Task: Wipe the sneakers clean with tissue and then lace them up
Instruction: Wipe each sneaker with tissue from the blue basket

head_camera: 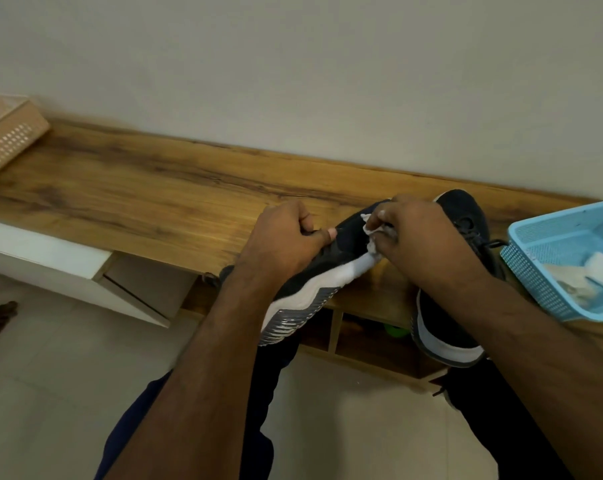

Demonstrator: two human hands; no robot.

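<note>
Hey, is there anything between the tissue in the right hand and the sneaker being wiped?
Nothing visible. The right hand pinches the tissue and presses it straight onto the dark upper of the sneaker, which the left hand grips and holds up over the counter edge. The second sneaker lies behind, out of the way.

No text, label, brand or number can be read anywhere.

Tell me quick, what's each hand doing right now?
Left hand: closed, fingers curled round the dark sneaker, holding it tilted.
Right hand: closed, pinching a crumpled white tissue against that sneaker.
</note>
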